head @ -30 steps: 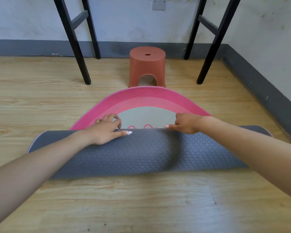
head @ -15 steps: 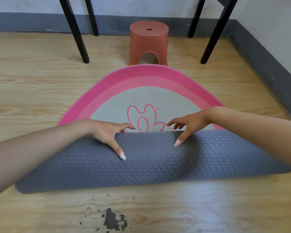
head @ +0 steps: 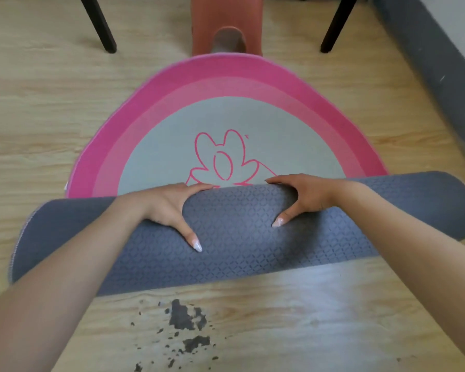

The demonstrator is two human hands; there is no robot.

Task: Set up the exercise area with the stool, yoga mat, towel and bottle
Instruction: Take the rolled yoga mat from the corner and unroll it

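A round yoga mat [head: 226, 108] lies half unrolled on the wooden floor, pink rings around a pale centre with a pink flower outline. Its near part is still a grey patterned roll [head: 239, 237] lying across the view. My left hand [head: 169, 208] grips the roll left of centre, fingers over its far edge and thumb on the near side. My right hand [head: 304, 197] grips it right of centre in the same way. A brown plastic stool [head: 226, 20] stands just beyond the mat's far edge, its top cut off by the frame. No towel or bottle is in view.
Two black furniture legs [head: 100, 25] [head: 336, 25] stand on either side of the stool. A grey skirting board [head: 440, 63] runs along the wall at right. A dark worn patch [head: 185, 320] marks the floor in front of the roll.
The roll has moved toward me, uncovering more of the mat and most of the flower outline. Both hands stayed on the roll. The view has tilted downward and come closer.
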